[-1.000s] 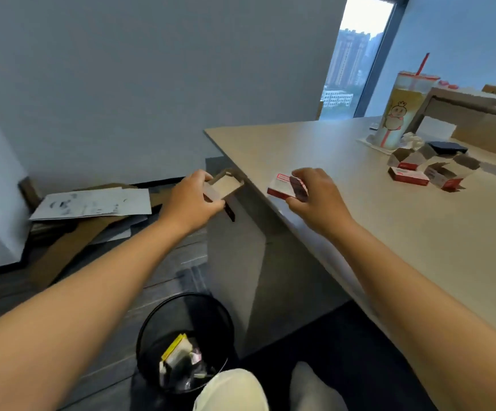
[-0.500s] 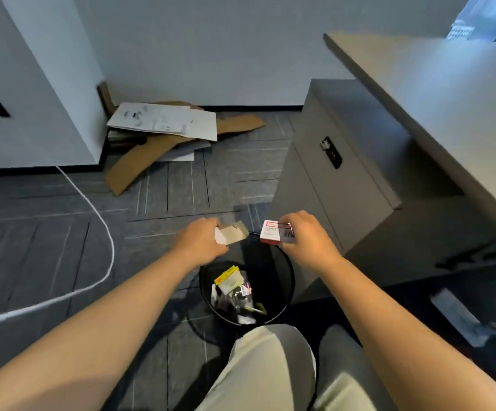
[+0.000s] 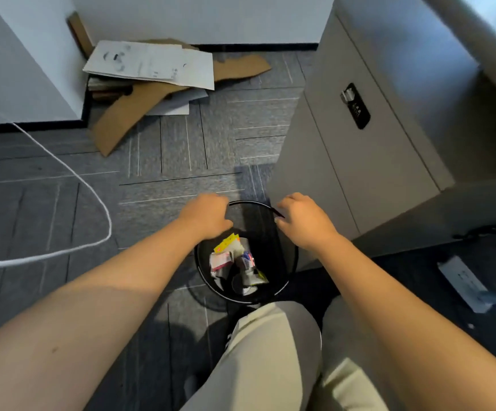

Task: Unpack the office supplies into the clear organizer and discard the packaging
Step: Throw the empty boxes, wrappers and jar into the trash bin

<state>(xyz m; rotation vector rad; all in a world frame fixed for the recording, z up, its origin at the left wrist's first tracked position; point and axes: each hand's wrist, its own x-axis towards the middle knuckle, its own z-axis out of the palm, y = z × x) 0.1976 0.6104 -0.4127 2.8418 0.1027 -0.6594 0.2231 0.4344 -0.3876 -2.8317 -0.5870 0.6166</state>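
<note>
1. Discard step: left hand [image 3: 208, 216] and right hand [image 3: 303, 223] hover over the black wire wastebasket [image 3: 288, 262], fingers curled downward; contents hidden, cannot tell if holding.
2. Discarded packaging [image 3: 232, 259] lies in the wastebasket.
3. Clear organizer out of view.
4. Next: probably back to the desk for more supplies.

The scene is lit brightly and evenly by soft daylight, with a bluish-white glow seen at the upper right corner. A soft shadow is cast on the carpet [image 3: 166, 179] just behind the wastebasket [image 3: 289, 256]. Straight edges are bowed by wide-angle distortion, and slight blur is noticed on the hands and the carpet lines.
</note>
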